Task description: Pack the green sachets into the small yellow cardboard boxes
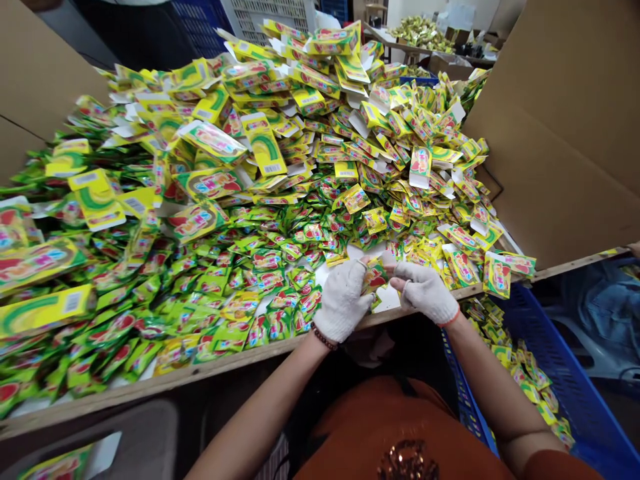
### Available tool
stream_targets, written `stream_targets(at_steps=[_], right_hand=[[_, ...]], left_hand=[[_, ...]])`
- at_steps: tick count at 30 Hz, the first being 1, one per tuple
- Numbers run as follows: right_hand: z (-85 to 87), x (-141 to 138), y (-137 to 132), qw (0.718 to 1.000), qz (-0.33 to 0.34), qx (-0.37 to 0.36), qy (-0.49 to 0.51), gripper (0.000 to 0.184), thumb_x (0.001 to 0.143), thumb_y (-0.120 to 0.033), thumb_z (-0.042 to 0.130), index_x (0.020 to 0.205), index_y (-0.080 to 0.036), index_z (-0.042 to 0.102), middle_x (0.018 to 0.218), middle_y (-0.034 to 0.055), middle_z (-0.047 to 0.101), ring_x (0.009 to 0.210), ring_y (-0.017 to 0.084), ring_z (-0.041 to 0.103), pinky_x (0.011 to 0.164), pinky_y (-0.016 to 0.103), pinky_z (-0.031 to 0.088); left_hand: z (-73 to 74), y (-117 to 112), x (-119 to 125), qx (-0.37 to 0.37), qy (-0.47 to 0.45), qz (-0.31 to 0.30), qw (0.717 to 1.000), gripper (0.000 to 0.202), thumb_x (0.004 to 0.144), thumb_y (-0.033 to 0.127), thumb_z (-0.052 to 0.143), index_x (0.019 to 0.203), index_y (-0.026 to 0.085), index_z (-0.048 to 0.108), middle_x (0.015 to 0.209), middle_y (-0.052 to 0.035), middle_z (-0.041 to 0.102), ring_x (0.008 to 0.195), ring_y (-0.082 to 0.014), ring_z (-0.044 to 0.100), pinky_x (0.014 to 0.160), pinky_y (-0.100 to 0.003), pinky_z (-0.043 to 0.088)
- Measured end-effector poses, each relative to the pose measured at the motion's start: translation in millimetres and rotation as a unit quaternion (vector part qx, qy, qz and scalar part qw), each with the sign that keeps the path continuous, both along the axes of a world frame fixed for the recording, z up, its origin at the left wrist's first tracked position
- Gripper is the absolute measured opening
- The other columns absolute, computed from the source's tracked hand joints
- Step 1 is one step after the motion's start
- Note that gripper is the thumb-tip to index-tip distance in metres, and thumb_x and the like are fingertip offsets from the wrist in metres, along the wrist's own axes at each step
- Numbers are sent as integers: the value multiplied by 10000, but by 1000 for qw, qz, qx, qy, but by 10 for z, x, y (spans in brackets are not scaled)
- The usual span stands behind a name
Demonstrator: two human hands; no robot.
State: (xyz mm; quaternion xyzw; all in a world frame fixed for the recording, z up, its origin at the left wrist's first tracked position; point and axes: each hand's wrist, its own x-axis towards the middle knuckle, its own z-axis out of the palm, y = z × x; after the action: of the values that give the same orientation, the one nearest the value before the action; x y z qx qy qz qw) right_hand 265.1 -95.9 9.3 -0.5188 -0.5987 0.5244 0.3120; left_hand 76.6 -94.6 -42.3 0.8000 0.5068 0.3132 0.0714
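Both gloved hands close on one small sachet (376, 275), held just above the table edge (240, 363). The left hand (343, 300) wraps its near side, fingers curled shut; the right hand (424, 291) pinches the far side with thumb and forefinger.

Risk: the knit gloves likely reduce feel, so the slick sachet could slip and drop past the edge into the gap below. Loose sachets (260, 293) crowd the edge and could be swept off by a forearm.

The blue crate (570, 380), at the person's right, holds finished yellow-green packs (520, 363). Flat cartons (260, 143) heap up behind, between cardboard walls (565, 127).
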Motion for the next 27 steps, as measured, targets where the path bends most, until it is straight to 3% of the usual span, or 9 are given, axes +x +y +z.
stream_targets(at_steps=[4, 7, 10, 12, 14, 18, 22, 24, 27], right_hand=[[-3, 38, 81, 985, 77, 114, -103, 197, 831, -252, 549, 650, -184, 586, 622, -28, 522, 549, 98, 501, 536, 217, 414], [-56, 47, 130, 963, 98, 205, -146, 169, 827, -189, 536, 675, -195, 609, 736, 3, 596, 745, 152, 566, 735, 278, 475], [-197, -9, 95, 965, -16, 244, -97, 122, 842, -216, 559, 910, -212, 660, 962, 48, 666, 860, 183, 614, 836, 329, 499], [-329, -68, 42, 967, -113, 226, -37, 189, 826, -266, 615, 1007, -212, 631, 1077, 70, 655, 807, 168, 624, 770, 318, 524], [-456, -121, -5, 973, -141, 182, 17, 252, 802, -317, 659, 1022, -205, 616, 1048, 66, 665, 752, 157, 626, 705, 300, 532], [-570, -164, -40, 980, -89, 177, 35, 188, 819, -333, 636, 938, -187, 644, 893, 50, 684, 836, 191, 638, 773, 323, 528], [-514, -171, -19, 980, -40, 192, -19, 160, 854, -318, 593, 763, -189, 618, 751, 28, 633, 758, 178, 601, 748, 316, 501], [-484, -181, 3, 983, -50, 173, 28, 132, 844, -322, 593, 877, -197, 615, 789, 24, 641, 768, 177, 607, 731, 303, 506], [-459, -180, 45, 984, -62, 151, 74, 297, 833, -326, 596, 1101, -200, 580, 883, 28, 660, 786, 171, 614, 706, 283, 510]], left_hand=[[10, -63, 103, -62, -104, -29, 992, 529, 864, 344, 607, 1345, 180, 459, 1197, -147, 619, 1140, -294, 591, 986, -454, 487], [19, -90, 123, -142, -202, -38, 968, 315, 931, 292, 493, 1229, 201, 540, 1147, -103, 652, 1091, -236, 624, 975, -420, 502], [-23, -97, 80, -208, -337, -14, 918, 322, 899, 290, 548, 1207, 205, 508, 1138, -95, 664, 1037, -214, 658, 936, -403, 536], [-75, -106, 37, -247, -412, -18, 877, 400, 878, 308, 586, 1241, 205, 454, 1145, -98, 665, 1028, -212, 674, 908, -394, 555], [-125, -117, -10, -270, -439, -43, 856, 420, 874, 316, 592, 1254, 206, 449, 1158, -97, 665, 1040, -213, 674, 912, -388, 555], [-134, -124, -88, -250, -378, -85, 887, 351, 877, 305, 591, 1209, 204, 536, 1160, -82, 660, 1033, -200, 656, 919, -351, 531], [11, -95, -101, -185, -272, -72, 942, 158, 888, 322, 579, 980, 195, 600, 937, -36, 665, 853, -166, 622, 786, -298, 511], [104, -71, -90, -166, -250, -60, 952, 134, 900, 320, 553, 885, 193, 593, 827, -13, 638, 759, -148, 583, 717, -277, 485], [202, -26, -87, -159, -261, -61, 950, 118, 893, 290, 536, 843, 193, 581, 777, 4, 617, 723, -141, 564, 689, -264, 469]])
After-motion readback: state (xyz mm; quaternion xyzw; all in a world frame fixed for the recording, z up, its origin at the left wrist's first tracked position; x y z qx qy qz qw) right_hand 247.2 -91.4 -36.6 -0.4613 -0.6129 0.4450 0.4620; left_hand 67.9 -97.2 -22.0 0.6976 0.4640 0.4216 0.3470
